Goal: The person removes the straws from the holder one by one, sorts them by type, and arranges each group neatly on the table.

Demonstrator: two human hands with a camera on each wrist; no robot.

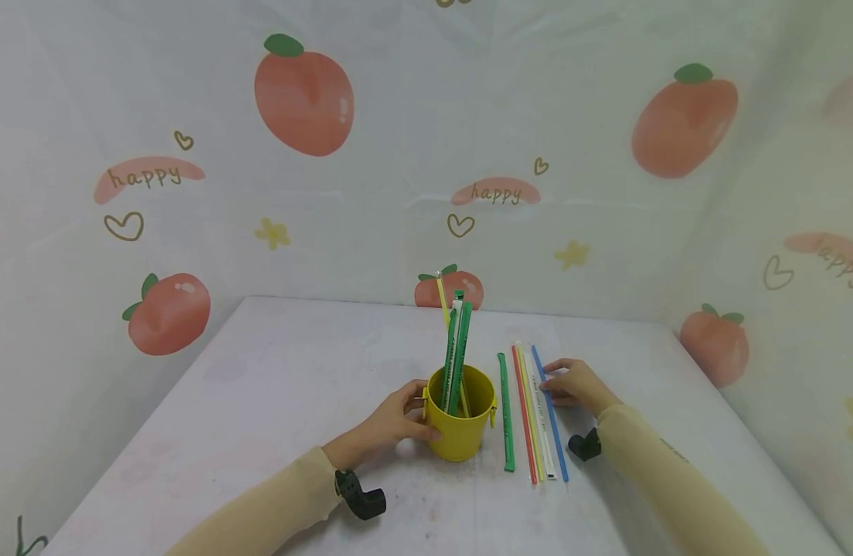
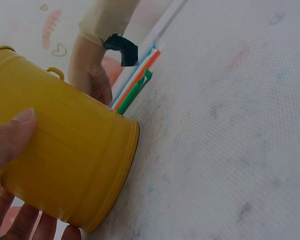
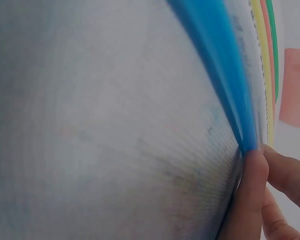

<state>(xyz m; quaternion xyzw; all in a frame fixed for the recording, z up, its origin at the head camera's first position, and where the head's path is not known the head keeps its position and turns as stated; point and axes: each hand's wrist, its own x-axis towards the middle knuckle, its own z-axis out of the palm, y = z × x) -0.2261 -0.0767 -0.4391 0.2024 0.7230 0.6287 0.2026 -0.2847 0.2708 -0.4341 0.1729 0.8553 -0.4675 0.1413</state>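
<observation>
My left hand [image 1: 399,417] grips a small yellow bucket [image 1: 460,440] from its left side, thumb in front, fingers behind. Several green paper-wrapped straws [image 1: 457,347] and a thin yellow straw [image 1: 443,295] stand leaning inside it. To the right of the bucket, my right hand [image 1: 576,384] pinches the upper part of a blue straw [image 1: 555,432] between thumb [image 3: 251,185] and finger. Beside that straw lie a white-wrapped straw [image 1: 541,425], a yellow straw [image 1: 531,413], a red straw [image 1: 524,417] and a green wrapped straw [image 1: 506,417], roughly parallel. The bucket's bottom shows in the left wrist view.
A pale table [image 1: 294,363] carries everything. White cloth [image 1: 399,100] printed with red fruit, hearts and words hangs behind and along the sides. A black camera mount sits on the left wrist [image 1: 362,498] and another on the right wrist [image 1: 585,445].
</observation>
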